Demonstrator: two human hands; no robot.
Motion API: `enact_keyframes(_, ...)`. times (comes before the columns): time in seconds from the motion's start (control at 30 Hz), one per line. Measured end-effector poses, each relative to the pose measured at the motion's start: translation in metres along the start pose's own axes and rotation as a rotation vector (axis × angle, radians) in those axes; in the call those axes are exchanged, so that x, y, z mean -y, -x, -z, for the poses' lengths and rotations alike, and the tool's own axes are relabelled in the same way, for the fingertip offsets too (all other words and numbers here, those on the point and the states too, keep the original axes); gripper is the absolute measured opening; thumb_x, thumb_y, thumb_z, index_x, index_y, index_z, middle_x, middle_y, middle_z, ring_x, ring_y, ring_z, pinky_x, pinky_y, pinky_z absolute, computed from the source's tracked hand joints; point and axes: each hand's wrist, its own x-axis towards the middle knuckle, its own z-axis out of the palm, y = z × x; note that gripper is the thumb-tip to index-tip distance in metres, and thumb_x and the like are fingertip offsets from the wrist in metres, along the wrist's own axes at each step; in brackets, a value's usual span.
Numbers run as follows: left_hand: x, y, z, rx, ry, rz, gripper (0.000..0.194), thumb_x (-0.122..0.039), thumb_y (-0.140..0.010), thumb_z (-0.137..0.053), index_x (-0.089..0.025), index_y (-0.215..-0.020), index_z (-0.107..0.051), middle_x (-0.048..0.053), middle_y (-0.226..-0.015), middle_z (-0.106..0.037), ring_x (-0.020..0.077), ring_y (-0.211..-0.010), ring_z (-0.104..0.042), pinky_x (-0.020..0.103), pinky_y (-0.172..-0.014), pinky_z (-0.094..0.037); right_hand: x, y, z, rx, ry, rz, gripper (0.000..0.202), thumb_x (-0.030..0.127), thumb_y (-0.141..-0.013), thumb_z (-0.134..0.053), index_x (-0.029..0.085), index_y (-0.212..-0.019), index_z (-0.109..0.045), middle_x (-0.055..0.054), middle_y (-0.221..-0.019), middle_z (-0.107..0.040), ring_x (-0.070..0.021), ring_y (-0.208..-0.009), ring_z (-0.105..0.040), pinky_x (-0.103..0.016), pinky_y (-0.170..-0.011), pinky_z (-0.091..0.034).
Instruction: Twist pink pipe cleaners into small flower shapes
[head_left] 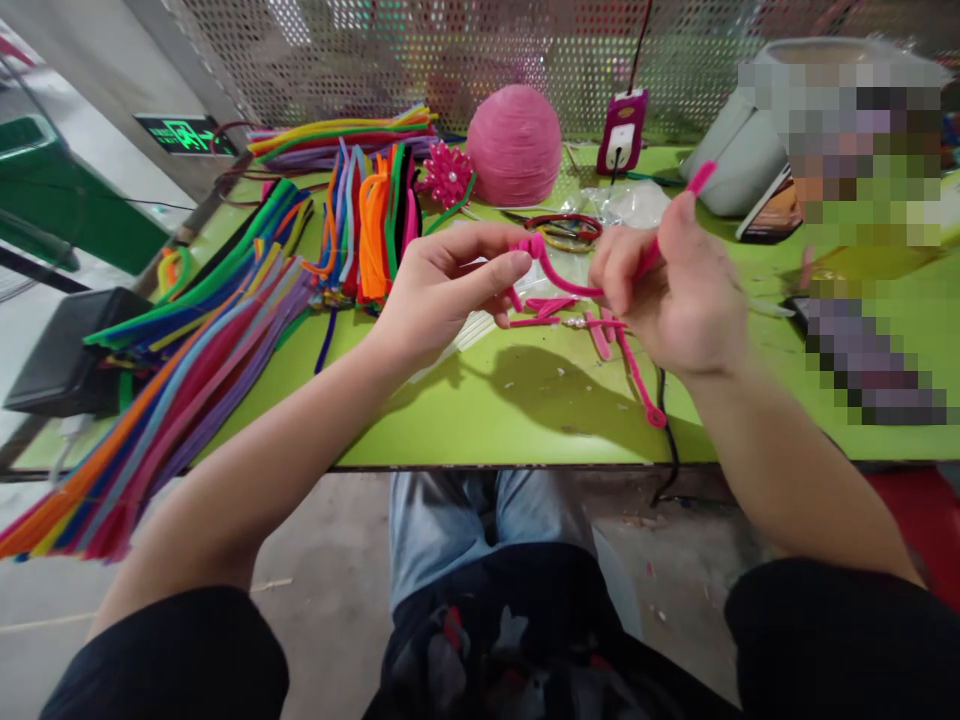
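Observation:
A bright pink pipe cleaner [561, 284] stretches between my two hands above the green table. My left hand [450, 285] pinches its curled end between thumb and fingers. The other stretch runs through the closed fingers of my right hand [667, 285], and its tip sticks up past the thumb. My right hand is slightly blurred. Below them on the table lie more pink pipe cleaner pieces [551, 306], and one strand with a small looped end [655, 416] reaches toward the front edge.
Bundles of coloured pipe cleaners [225, 350] fill the left side, some overhanging the edge. At the back sit a pink ball [514, 145], a pink flower [448, 176], a power socket [621, 140] and a grey bin [724, 150]. A black cable [663, 440] hangs over the front edge.

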Motion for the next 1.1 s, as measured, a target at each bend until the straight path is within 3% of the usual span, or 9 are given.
enact_keyframes(0.13, -0.002, 0.003, -0.003, 0.016, 0.084, -0.019, 0.037, -0.059, -0.103, -0.070, -0.027, -0.118, -0.079, 0.002, -0.099, -0.081, 0.0131, -0.068, -0.076, 0.029, -0.056, -0.066, -0.004, -0.001, 0.000, 0.100, 0.073, -0.027, 0.077, 0.072, -0.113, -0.035, 0.025, -0.051, -0.039, -0.003, -0.062, -0.036, -0.0197, -0.060, -0.033, -0.042, -0.066, -0.024)
enact_keyframes(0.3, 0.001, 0.003, -0.005, 0.000, 0.201, -0.014, 0.035, -0.057, -0.095, -0.081, -0.026, -0.111, -0.081, 0.002, -0.100, -0.082, 0.0109, -0.064, -0.072, 0.028, -0.053, -0.064, 0.004, 0.003, -0.002, 0.069, 0.158, -0.066, 0.077, 0.077, -0.112, -0.022, 0.024, -0.057, -0.027, -0.003, -0.066, -0.028, -0.0209, -0.063, -0.026, -0.042, -0.068, -0.023)
enact_keyframes(0.43, 0.002, 0.005, -0.005, 0.017, 0.209, -0.018, 0.038, -0.059, -0.093, -0.083, -0.027, -0.111, -0.082, 0.003, -0.103, -0.082, 0.0109, -0.064, -0.072, 0.027, -0.053, -0.063, 0.008, -0.002, 0.002, 0.052, 0.189, -0.129, 0.083, 0.092, -0.102, -0.021, 0.025, -0.053, -0.022, -0.004, -0.063, -0.025, -0.0198, -0.060, -0.027, -0.043, -0.063, -0.025)
enact_keyframes(0.57, 0.000, 0.006, -0.006, 0.024, 0.168, -0.013, 0.041, -0.065, -0.094, -0.080, -0.028, -0.110, -0.081, 0.002, -0.100, -0.081, 0.0123, -0.065, -0.073, 0.029, -0.053, -0.064, 0.015, -0.003, 0.003, 0.161, 0.138, -0.200, 0.084, 0.095, -0.098, -0.018, 0.025, -0.053, -0.029, -0.004, -0.063, -0.025, -0.0201, -0.061, -0.030, -0.041, -0.062, -0.025)
enact_keyframes(0.63, -0.001, 0.005, -0.007, 0.017, 0.155, 0.004, 0.043, -0.068, -0.093, -0.079, -0.027, -0.108, -0.080, 0.002, -0.095, -0.080, 0.0124, -0.063, -0.072, 0.029, -0.053, -0.064, 0.018, 0.000, 0.001, 0.152, 0.142, -0.163, 0.081, 0.091, -0.102, -0.026, 0.025, -0.056, -0.031, -0.003, -0.064, -0.027, -0.0203, -0.063, -0.030, -0.040, -0.062, -0.024)
enact_keyframes(0.73, -0.001, 0.005, -0.008, 0.012, 0.169, -0.016, 0.046, -0.069, -0.092, -0.080, -0.026, -0.107, -0.079, 0.002, -0.091, -0.080, 0.0117, -0.061, -0.071, 0.028, -0.052, -0.063, 0.016, 0.005, -0.003, 0.039, 0.177, -0.086, 0.072, 0.074, -0.110, -0.046, 0.025, -0.059, -0.031, -0.002, -0.065, -0.029, -0.0201, -0.063, -0.026, -0.040, -0.062, -0.022)
enact_keyframes(0.87, 0.000, 0.007, -0.008, 0.019, 0.165, -0.038, 0.045, -0.067, -0.092, -0.081, -0.025, -0.108, -0.080, 0.003, -0.096, -0.081, 0.0118, -0.062, -0.071, 0.028, -0.050, -0.062, 0.006, 0.005, -0.004, -0.018, 0.188, -0.041, 0.061, 0.055, -0.100, -0.070, 0.025, -0.057, -0.039, -0.001, -0.067, -0.034, -0.0192, -0.060, -0.032, -0.043, -0.063, -0.032)
enact_keyframes(0.93, 0.000, 0.008, -0.008, 0.027, 0.159, -0.072, 0.043, -0.065, -0.093, -0.081, -0.026, -0.110, -0.081, 0.003, -0.095, -0.081, 0.0121, -0.063, -0.072, 0.028, -0.050, -0.061, 0.004, 0.004, -0.004, -0.019, 0.225, -0.031, 0.055, 0.048, -0.096, -0.074, 0.025, -0.056, -0.043, -0.002, -0.068, -0.036, -0.0201, -0.062, -0.037, -0.044, -0.064, -0.036)
enact_keyframes(1.1, -0.004, 0.010, -0.007, 0.081, 0.106, -0.109, 0.035, -0.059, -0.097, -0.079, -0.026, -0.109, -0.081, 0.002, -0.089, -0.079, 0.0132, -0.065, -0.072, 0.029, -0.052, -0.059, 0.010, 0.004, -0.006, -0.017, 0.325, 0.010, 0.050, 0.032, -0.101, -0.066, 0.024, -0.058, -0.041, -0.001, -0.071, -0.036, -0.0198, -0.067, -0.039, -0.042, -0.071, -0.037)
